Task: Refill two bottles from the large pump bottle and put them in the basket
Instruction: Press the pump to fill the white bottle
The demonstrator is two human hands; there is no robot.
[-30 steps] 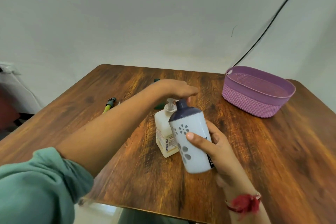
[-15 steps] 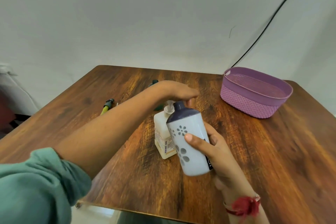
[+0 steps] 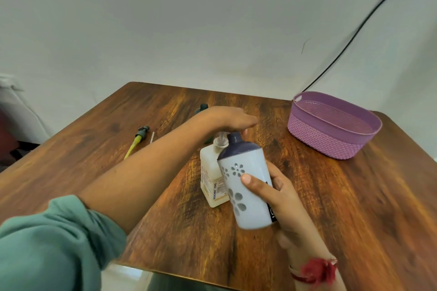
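The left hand [image 3: 227,118] covers the pump bottle's [image 3: 211,177] head and most of a dark green thing [image 3: 201,108] at twelve o'clock. The bench [image 3: 354,208] is cut off at six.

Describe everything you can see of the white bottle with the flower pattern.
The white plastic bottle with grey flower cut-outs has a dark purple domed shoulder narrowing to an open neck. It is held off the wooden table, tilted, neck toward the pump spout. The right hand grips its side, thumb across the front. A black label strip shows at its right edge.
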